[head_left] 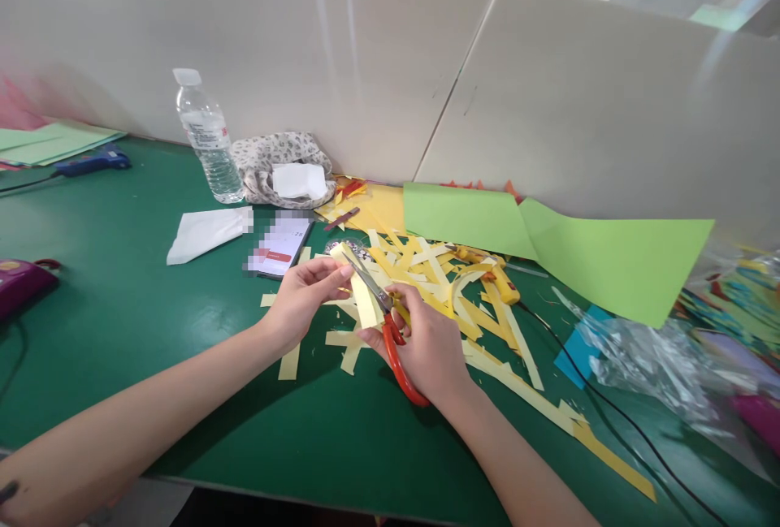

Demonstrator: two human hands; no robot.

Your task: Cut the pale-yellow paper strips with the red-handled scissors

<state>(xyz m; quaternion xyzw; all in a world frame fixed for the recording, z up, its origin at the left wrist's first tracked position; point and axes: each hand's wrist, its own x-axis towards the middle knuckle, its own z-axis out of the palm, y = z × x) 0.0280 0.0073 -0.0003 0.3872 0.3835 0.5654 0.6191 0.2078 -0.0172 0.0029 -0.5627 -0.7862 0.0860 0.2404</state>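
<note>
Between my two hands is a pale yellow paper strip (364, 297). My left hand (308, 295) pinches its upper end between thumb and fingers. Red-handled scissors (399, 360) are in my right hand (426, 340), with the blades pointing up and left across the strip, near my left fingertips. My right thumb is close to the strip's lower end. Many loose yellow paper strips (487, 320) lie in a tangled pile behind and to the right of my hands.
A water bottle (210, 141), a patterned pouch (280, 153), a white tissue (207, 233) and a phone (281, 243) stand or lie at back left. Green sheets (615, 255), a yellow glue gun (503, 283) with a black cable and clear plastic (658, 369) are on the right.
</note>
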